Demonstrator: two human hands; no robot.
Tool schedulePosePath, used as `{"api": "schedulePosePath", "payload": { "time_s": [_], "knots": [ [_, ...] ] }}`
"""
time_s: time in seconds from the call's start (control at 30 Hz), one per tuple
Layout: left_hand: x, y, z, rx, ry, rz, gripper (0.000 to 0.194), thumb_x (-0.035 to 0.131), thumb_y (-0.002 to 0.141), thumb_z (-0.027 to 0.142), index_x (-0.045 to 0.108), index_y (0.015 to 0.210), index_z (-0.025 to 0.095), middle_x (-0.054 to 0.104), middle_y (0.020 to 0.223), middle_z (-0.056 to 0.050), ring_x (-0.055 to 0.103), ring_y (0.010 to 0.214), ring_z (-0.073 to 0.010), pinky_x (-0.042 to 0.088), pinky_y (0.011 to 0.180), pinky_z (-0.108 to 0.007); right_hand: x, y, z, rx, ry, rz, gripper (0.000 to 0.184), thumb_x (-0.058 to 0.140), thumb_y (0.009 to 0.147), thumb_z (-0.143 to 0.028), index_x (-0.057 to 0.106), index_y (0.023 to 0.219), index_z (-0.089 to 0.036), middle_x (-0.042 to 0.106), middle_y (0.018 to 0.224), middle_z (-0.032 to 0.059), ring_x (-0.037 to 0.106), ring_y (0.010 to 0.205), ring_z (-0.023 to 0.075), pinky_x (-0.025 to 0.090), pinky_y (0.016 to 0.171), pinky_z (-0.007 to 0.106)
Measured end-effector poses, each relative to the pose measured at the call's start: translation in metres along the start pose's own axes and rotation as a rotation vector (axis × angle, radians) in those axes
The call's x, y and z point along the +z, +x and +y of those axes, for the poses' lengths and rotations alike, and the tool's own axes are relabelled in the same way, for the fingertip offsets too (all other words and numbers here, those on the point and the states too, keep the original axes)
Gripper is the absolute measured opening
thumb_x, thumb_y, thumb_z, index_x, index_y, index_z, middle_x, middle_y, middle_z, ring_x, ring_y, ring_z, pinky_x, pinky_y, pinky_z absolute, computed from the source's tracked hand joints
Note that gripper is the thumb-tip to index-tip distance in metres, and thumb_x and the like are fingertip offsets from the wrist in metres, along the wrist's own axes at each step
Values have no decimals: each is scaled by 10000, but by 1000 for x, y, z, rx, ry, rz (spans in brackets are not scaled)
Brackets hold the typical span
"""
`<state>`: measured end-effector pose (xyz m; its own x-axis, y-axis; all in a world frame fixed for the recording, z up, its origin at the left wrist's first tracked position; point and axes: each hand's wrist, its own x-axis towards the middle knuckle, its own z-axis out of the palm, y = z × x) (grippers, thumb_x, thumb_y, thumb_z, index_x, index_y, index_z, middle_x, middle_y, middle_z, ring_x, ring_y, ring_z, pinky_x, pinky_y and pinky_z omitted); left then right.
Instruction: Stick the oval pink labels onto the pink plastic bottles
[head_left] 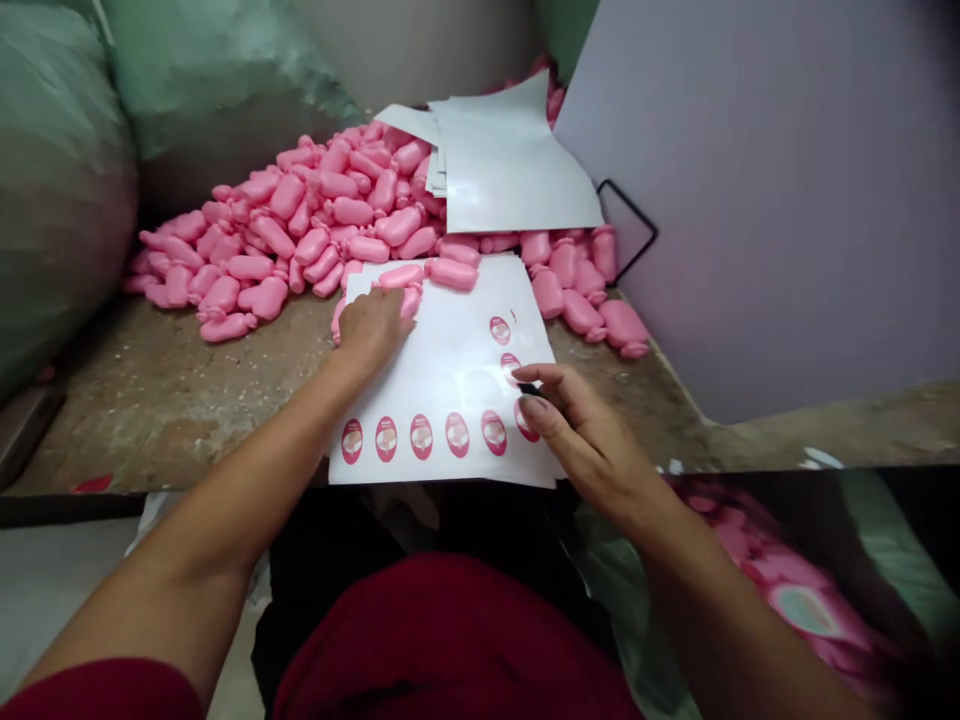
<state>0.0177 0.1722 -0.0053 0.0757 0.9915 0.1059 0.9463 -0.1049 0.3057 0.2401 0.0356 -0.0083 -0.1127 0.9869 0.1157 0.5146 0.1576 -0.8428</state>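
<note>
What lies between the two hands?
Left hand to right hand: bare white sheet, then a sticker by the right fingertips. Head view shows it.

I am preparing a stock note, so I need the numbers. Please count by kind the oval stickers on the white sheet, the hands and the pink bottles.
Hands, left hand and right hand: 2
Oval stickers: 8, some partly covered; thin pink sliver left out
Pink bottles: too heaped to count
Total: 10, without the bottles
</note>
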Motion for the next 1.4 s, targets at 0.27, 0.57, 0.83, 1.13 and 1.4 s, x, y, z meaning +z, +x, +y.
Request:
{"api": "schedulePosePath", "payload": {
  "time_s": [0.27, 0.57, 0.83, 1.13, 1.4],
  "knots": [
    [-15, -74, -29, -251, -1078, -113, 466, 705, 774, 356, 643, 1205, 191, 703, 1070, -102, 682, 936, -244, 532, 819, -373, 30, -10, -5, -139, -59, -242, 177, 473, 961, -281, 625, 1034, -228, 745, 1000, 58, 685, 891, 224, 517, 801, 369],
    [-5, -101, -15, -482, -1686, -147, 452, 734, 737, 190, 622, 1175, 176, 703, 1080, -81, 695, 971, -197, 558, 866, -331, 33, 3, -4, -142, -144, -90, 182, 513, 952, -292, 677, 977, -219, 750, 917, 60, 695, 823, 210, 510, 721, 322],
    [-16, -118, -11, -552, -1704, -39, 397, 768, 740, 229, 579, 1085, 172, 718, 952, -46, 709, 778, -142, 557, 700, -240, 62, 17, -26, -233, -484, -198, 173, 513, 957, -269, 675, 988, -217, 775, 829, 36, 668, 674, 209, 384, 661, 325],
    [0, -124, -5, -548, -1531, 60, 480, 793, 738, 301, 538, 1131, 194, 723, 960, -44, 709, 880, -170, 534, 777, -272, 68, 25, -20, -239, -627, -178, 121, 525, 948, -245, 640, 959, -211, 784, 856, 36, 652, 657, 199, 313, 684, 330],
    [-1, -120, -6, -598, -1536, 21, 474, 748, 759, 270, 531, 1173, 194, 705, 1043, -75, 690, 969, -201, 519, 881, -340, 69, 26, -21, -276, -627, -188, 153, 502, 955, -249, 644, 910, -211, 779, 773, 28, 613, 577, 173, 328, 694, 336]
  ]
}}
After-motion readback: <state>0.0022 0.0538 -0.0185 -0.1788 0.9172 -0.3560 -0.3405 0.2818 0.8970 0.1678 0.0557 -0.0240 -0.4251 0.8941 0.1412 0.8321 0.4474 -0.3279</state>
